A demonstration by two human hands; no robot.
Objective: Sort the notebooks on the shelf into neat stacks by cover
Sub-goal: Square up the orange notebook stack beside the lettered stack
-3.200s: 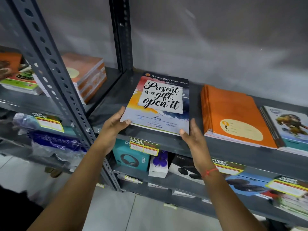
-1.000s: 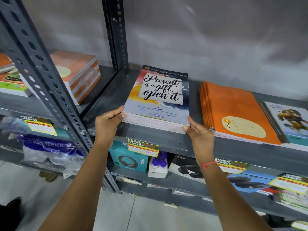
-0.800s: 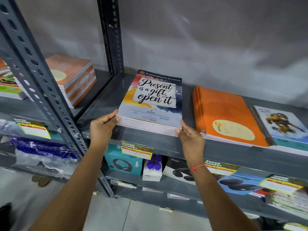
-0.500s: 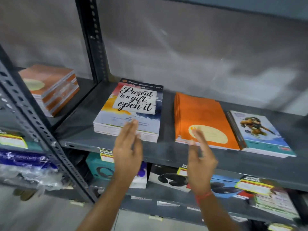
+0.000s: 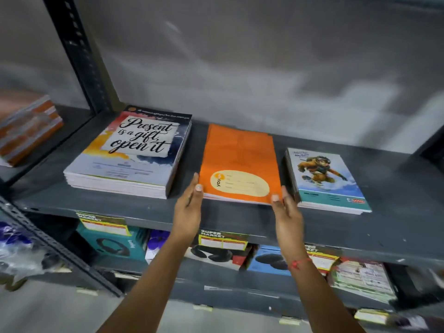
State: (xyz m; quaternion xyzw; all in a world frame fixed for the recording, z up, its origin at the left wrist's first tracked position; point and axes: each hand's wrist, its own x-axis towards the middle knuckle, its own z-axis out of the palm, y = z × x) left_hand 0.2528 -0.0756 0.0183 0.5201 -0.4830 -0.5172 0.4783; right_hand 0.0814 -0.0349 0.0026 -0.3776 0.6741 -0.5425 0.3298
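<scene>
Three notebook stacks lie in a row on the grey metal shelf [image 5: 394,227]. A thick stack with the "Present is a gift, open it" cover [image 5: 134,152] is on the left, an orange stack [image 5: 240,155] sits in the middle, and a stack with a cartoon character cover [image 5: 322,179] is on the right. My left hand [image 5: 187,210] rests flat against the orange stack's front left corner, thumb tip on the cover. My right hand [image 5: 287,212] is at its front right corner, thumb on the cover, in the gap beside the cartoon stack. The orange stack lies flat on the shelf.
A perforated upright post [image 5: 79,56] separates this bay from the left bay, where an orange-brown notebook stack [image 5: 26,131] lies. Below are boxed headphones [image 5: 113,243] and yellow price labels [image 5: 223,239]. A grey wall closes the back.
Both hands let go of the "Present is a gift" stack, which now lies squared on the shelf. They moved right to the orange stack's front corners. The view shifted right.
</scene>
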